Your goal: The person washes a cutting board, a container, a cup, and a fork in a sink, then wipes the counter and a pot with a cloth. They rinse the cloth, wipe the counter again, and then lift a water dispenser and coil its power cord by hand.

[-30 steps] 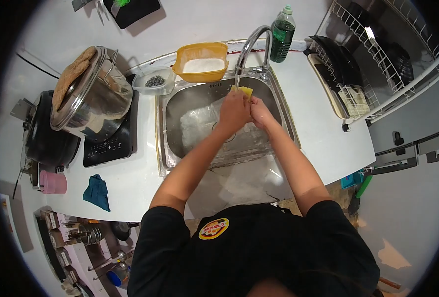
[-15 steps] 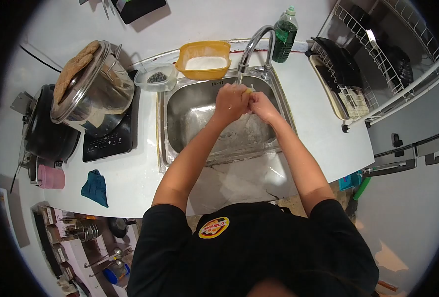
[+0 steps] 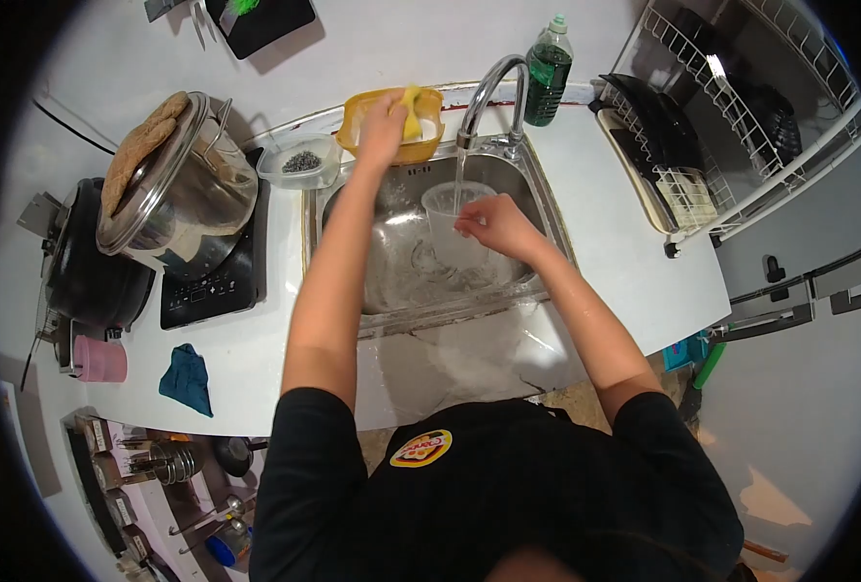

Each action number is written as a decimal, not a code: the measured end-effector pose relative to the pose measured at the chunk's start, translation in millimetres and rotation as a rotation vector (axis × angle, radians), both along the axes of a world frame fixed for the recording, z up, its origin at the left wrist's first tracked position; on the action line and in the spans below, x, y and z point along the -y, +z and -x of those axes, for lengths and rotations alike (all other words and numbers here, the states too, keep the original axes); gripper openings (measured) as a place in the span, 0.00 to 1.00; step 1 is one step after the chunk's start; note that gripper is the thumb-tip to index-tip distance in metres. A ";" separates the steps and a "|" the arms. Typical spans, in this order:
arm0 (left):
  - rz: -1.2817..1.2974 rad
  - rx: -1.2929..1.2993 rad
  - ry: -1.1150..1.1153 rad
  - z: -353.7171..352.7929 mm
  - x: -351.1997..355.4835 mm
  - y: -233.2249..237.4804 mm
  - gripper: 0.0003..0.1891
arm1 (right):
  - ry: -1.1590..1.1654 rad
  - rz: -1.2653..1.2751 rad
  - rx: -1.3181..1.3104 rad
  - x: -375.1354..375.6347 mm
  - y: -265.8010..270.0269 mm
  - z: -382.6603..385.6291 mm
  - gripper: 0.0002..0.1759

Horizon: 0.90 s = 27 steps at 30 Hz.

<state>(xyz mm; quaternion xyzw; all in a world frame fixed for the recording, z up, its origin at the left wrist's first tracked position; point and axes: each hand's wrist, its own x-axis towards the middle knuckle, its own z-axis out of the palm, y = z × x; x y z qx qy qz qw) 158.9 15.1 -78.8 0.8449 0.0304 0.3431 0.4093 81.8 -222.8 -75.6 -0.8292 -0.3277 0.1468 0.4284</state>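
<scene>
My left hand (image 3: 382,131) is closed on a yellow sponge (image 3: 412,113) above a yellow-orange plastic tub (image 3: 351,105) with white contents, behind the sink. In the sink (image 3: 382,281), a clear plastic container (image 3: 440,228) stands under the tap (image 3: 493,73). A stream of water falls from the spout into or just in front of it. My right hand (image 3: 500,228) is at the container's near right side, its fingers bent together beside the water. Whether those fingertips grip the rim or anything small is not visible.
Left of the tub is a clear box (image 3: 273,167) with a dark scourer. A steel pot (image 3: 193,204) stands on the black induction cooker (image 3: 212,296). A green soap bottle (image 3: 549,78), dish rack (image 3: 731,213), teal cloth (image 3: 186,378) and pink cup (image 3: 100,359) surround the sink.
Both hands were together under the tap with the yellow sponge. My left hand has carried it left and back over the tub. My right hand has lowered slightly, exposing the clear container.
</scene>
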 end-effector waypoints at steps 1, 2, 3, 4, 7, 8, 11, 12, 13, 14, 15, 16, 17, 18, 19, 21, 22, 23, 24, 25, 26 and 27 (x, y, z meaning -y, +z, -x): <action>-0.176 0.200 0.073 -4.9 -0.7 17.2 0.16 | -0.008 0.003 0.166 -4.7 4.4 1.8 0.06; -0.143 0.064 0.010 2.3 4.4 36.9 0.14 | -0.014 0.004 0.333 -9.6 8.2 3.0 0.05; -0.111 -0.072 -0.053 14.7 15.2 55.8 0.13 | -0.022 0.003 0.499 -14.2 10.1 4.2 0.04; -0.081 -0.210 -0.117 24.3 26.2 64.2 0.12 | -0.007 0.028 0.499 -19.5 -6.5 2.7 0.05; -0.343 -0.389 -0.267 49.8 67.5 45.2 0.09 | 0.053 0.196 0.505 -28.0 -85.3 -11.1 0.05; -0.519 -0.339 -0.472 42.0 67.7 14.5 0.08 | 0.086 0.313 0.508 -27.1 -100.0 -14.8 0.05; -0.622 -0.309 -0.602 39.1 72.5 -13.7 0.06 | 0.010 0.249 0.460 -26.3 -85.5 -21.0 0.03; -0.585 -0.324 -0.567 42.8 75.6 -11.3 0.06 | -0.046 0.160 0.432 -25.6 -75.2 -19.5 0.03; -0.834 -0.034 -0.578 38.4 65.4 -6.1 0.07 | -0.071 0.117 0.500 -23.4 -75.0 -16.8 0.03; -0.591 -0.215 -0.551 42.5 69.0 7.5 0.07 | -0.095 0.072 0.569 -21.9 -75.3 -13.3 0.02; -0.346 -0.390 -0.514 45.7 71.9 22.7 0.08 | -0.116 0.025 0.641 -21.3 -75.3 -9.8 0.02; -0.097 -0.558 -0.468 49.3 74.2 31.9 0.09 | -0.059 0.091 0.656 -18.4 -88.2 -7.9 0.02; -0.182 -0.517 -0.494 49.6 73.0 30.3 0.09 | -0.001 0.155 0.672 -13.6 -112.3 -9.7 0.02; -0.268 -0.479 -0.519 49.1 68.5 24.0 0.08 | 0.057 0.217 0.686 -10.1 -126.2 -10.7 0.02; -0.354 -0.438 -0.542 47.4 62.0 15.4 0.08 | 0.025 0.163 0.589 -8.3 -124.6 -13.7 0.01; -0.524 -0.321 -0.560 50.7 48.6 -8.6 0.07 | -0.036 0.063 0.386 -6.2 -114.7 -22.9 0.01; -0.609 -0.239 -0.558 58.1 42.0 -26.1 0.06 | 0.015 0.005 0.378 -6.2 -102.2 -28.4 0.02; -0.694 -0.150 -0.557 65.5 38.1 -35.8 0.06 | 0.061 -0.052 0.374 -6.2 -82.0 -35.4 0.04; -0.692 -0.261 -0.581 71.7 37.5 -37.6 0.07 | 0.104 -0.107 0.375 -4.8 -62.9 -38.8 0.06; -0.691 -0.367 -0.608 76.8 39.3 -38.4 0.08 | 0.045 -0.203 0.456 -4.6 -46.6 -37.4 0.09; -0.669 -0.458 -0.625 78.0 43.4 -37.0 0.09 | -0.019 -0.298 0.542 -7.4 -32.0 -36.3 0.12; -0.648 -0.549 -0.637 78.9 47.4 -35.5 0.10 | -0.087 -0.391 0.630 -9.9 -21.2 -34.5 0.15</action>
